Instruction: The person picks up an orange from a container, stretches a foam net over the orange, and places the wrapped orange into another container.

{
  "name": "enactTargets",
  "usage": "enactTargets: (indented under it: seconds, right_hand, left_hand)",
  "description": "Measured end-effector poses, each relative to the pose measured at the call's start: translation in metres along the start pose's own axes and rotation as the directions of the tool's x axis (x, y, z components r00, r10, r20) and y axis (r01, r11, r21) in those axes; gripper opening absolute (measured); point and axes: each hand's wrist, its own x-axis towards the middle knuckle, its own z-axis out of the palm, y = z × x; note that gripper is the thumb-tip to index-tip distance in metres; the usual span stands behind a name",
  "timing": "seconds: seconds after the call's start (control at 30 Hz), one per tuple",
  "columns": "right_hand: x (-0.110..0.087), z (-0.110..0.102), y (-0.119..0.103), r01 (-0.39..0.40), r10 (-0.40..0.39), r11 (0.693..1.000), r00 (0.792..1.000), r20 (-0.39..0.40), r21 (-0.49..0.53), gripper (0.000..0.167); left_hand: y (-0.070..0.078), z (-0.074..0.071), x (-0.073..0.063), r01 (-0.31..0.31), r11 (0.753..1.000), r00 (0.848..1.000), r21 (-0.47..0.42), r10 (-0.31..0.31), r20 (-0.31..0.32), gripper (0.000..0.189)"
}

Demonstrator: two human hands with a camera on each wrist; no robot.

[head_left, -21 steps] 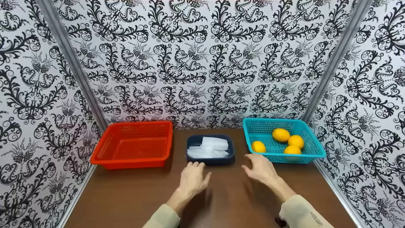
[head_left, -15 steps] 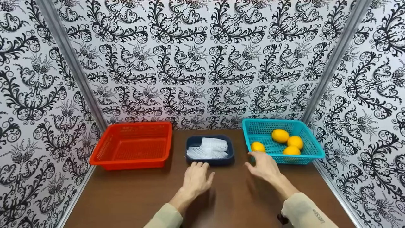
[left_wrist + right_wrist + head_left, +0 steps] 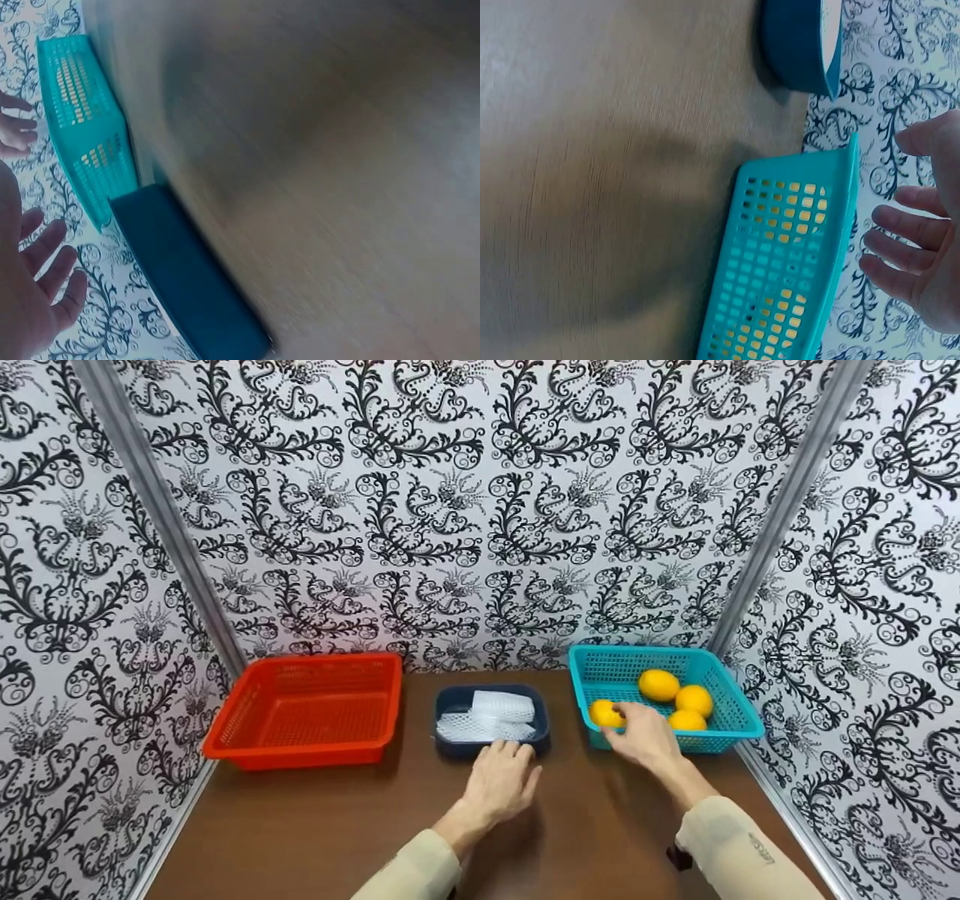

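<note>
The left hand (image 3: 501, 781) hovers near the tub (image 3: 454, 751), fingers apart, while right of the tub the right hand (image 3: 646, 736), likewise spread, is at a lemon (image 3: 604, 714) in the basket (image 3: 709, 744).

A gap is running between the dark-blue oblong tub (image 3: 454, 749) and turquoise perforated plastic basket (image 3: 710, 743); both are barring low passage.

Black-and-white scroll-patterned walls (image 3: 420, 510) meet at grey corner posts (image 3: 787, 510) around a brown table (image 3: 300, 825).
</note>
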Motion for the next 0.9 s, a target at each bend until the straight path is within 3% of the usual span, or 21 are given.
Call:
enactTargets:
  seconds: [0.3, 0.5, 0.9]
  right_hand:
    - [0.013, 0.001, 0.023, -0.082, 0.083, 0.996, 0.996, 0.033, -0.019, 0.053]
    - [0.021, 0.004, 0.033, -0.125, 0.126, 0.992, 0.991, 0.051, -0.023, 0.053]
    - [0.041, 0.003, 0.045, -0.211, 0.215, 0.977, 0.968, 0.129, -0.046, 0.064]
  left_hand:
    - [0.017, 0.01, 0.028, -0.052, 0.999, 0.998, -0.017, 0.053, 0.044, 0.024]
    - [0.026, 0.024, 0.046, -0.073, 0.997, 0.996, -0.024, 0.074, 0.047, 0.029]
    - [0.046, 0.045, 0.086, -0.028, 0.998, 0.993, -0.056, 0.034, 0.115, 0.033]
